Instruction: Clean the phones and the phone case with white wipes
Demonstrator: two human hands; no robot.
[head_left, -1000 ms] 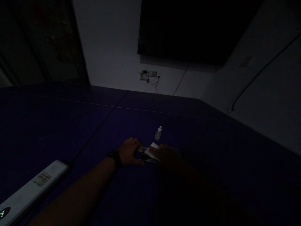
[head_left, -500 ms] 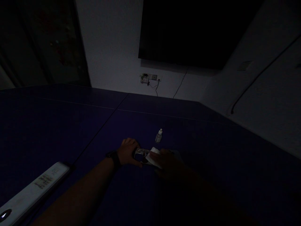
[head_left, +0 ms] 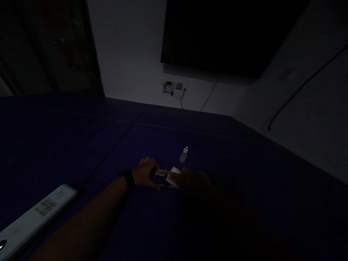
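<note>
Fingers (head_left: 152, 170) of my left hand (head_left: 144, 174) curl around the left end of a phone (head_left: 161, 179), pinning it flat on the dark blue table (head_left: 244, 181). A dark watch (head_left: 127, 177) sits on that wrist. At the table's near left corner lies a long white bar (head_left: 35, 214); it carries grey print too small and dim for me to read.

Moving right, the phone lies near the middle of the table, its camera end toward my left hand. My right hand (head_left: 190, 179) presses a small white cloth (head_left: 174, 174) onto the phone; its fingers are in deep shadow, so I cannot tell whether they are spread or together. Compared with a second ago, the cloth has slid left along the phone, toward the camera end, so the wiping seems to be progressing across the surface.

Just beyond the phone stands a small dropper bottle (head_left: 184, 155), upright, cap on, label unreadable. On the far wall are a socket (head_left: 171, 86) with trailing wires and a dark screen (head_left: 231, 36).
</note>
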